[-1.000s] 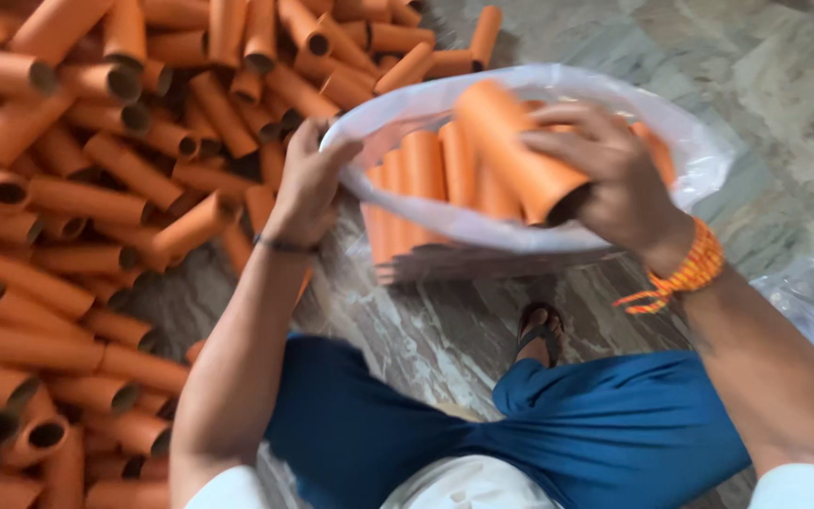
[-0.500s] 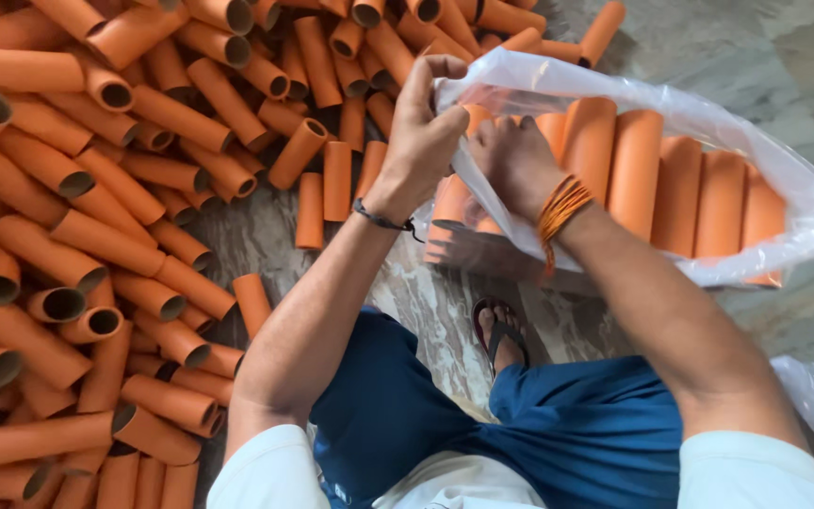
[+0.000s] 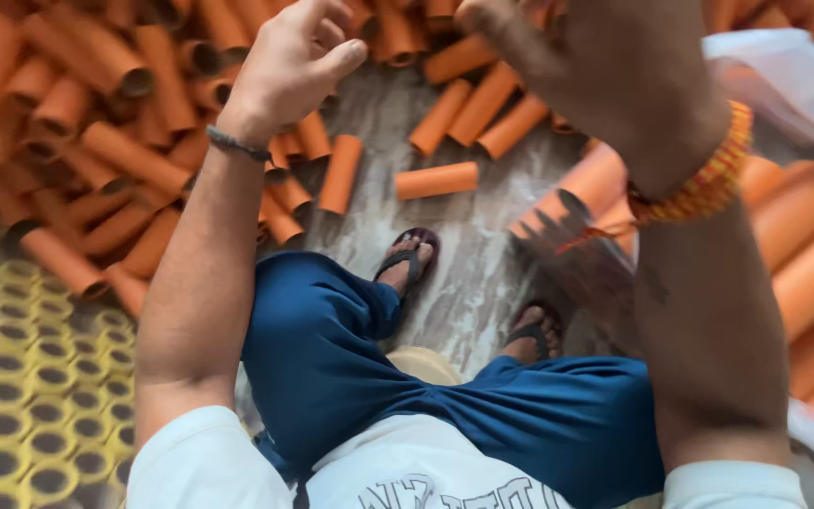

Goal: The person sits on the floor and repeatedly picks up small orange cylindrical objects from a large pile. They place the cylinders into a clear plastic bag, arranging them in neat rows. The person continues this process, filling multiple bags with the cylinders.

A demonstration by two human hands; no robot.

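Where the grey, streaked stone floor shows between the person's feet, it is worn and marked with pale smears, and most of its upper left part lies buried under a heap of orange cardboard tubes lying at all angles. A few loose orange tubes lie apart from the heap on bare floor near the top middle. At the lower left, a tight block of yellow-rimmed rings with dark centres stands packed side by side on the floor, just beside the edge of the heap.

The person sits with knees apart in dark blue trousers and a white shirt, each foot in a dark sandal resting on the stone. The left hand is raised above the heap, its fingers loosely curled and part open, holding nothing; a thin dark band circles its wrist. The right hand is lifted close to the camera and blurred, so whether it grips anything cannot be told; an orange beaded wristband sits on its wrist.

Behind that forearm, at the right, a clear plastic bag holds more orange tubes laid side by side, its upper edge just beside the right hand.
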